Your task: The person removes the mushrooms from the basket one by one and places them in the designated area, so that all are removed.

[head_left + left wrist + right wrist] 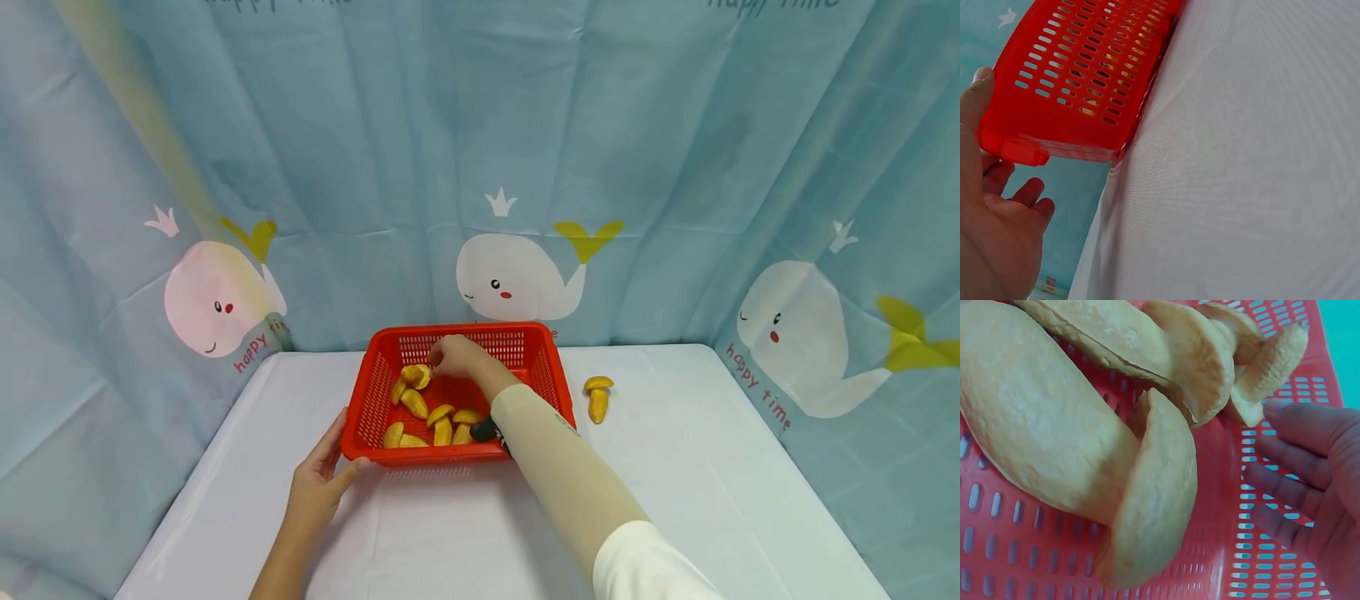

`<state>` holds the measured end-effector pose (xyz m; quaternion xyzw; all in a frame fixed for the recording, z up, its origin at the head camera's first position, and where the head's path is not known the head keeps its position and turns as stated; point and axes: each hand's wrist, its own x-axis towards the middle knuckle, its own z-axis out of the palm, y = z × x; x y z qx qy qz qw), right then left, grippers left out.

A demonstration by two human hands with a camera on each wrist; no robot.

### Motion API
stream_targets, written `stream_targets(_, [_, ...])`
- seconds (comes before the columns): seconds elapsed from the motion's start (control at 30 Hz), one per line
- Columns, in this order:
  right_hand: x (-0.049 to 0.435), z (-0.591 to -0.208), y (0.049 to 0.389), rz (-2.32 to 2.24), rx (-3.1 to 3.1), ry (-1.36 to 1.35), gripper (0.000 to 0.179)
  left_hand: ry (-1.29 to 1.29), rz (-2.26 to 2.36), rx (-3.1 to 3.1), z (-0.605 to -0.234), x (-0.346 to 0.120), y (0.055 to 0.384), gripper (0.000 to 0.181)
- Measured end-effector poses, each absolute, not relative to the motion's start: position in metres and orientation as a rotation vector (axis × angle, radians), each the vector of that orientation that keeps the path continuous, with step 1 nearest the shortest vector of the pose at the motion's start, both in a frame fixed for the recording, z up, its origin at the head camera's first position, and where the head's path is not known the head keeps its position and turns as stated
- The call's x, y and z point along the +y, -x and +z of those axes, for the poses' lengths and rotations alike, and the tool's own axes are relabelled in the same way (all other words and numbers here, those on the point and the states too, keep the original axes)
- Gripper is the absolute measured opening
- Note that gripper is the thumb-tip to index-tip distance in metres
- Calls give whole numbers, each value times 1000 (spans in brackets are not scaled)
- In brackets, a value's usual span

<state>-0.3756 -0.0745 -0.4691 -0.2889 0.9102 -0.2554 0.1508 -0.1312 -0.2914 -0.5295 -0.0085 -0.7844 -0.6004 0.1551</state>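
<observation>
A red plastic basket (363,417) with slotted walls stands on the table. My left hand (322,483) holds its near left corner, thumb on the rim and fingers around the side. In the left wrist view, that hand (997,231) grips the rim, with some fingers loose below. Several yellow-brown mushrooms (442,427) lie inside the basket. My right hand (459,358) reaches in near the far side, beside a mushroom (416,375). The right wrist view shows that hand (1329,469) with fairly straight fingers, one digit's tip against a mushroom (1275,365).
Another mushroom (597,400) lies on the white tablecloth (660,467) to the right of the basket. Blue curtains (405,167) with printed whales surround the table at the back and sides. A dark wrist strap (485,429) shows under the right sleeve.
</observation>
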Motion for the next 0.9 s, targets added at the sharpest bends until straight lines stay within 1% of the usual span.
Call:
stream_targets(0.27, [-80,-474,379,-703,2619,871,35,27,-1722,-2252,-528,-291,131,79])
stream_targets(0.53, [-84,-478,379,-788,2596,832,34,29,-1737,-2243,-529,-291,131,79])
stream_targets(0.9, [-87,-476,373,-712,2645,740,26,26,-1732,-2252,-530,-293,131,80])
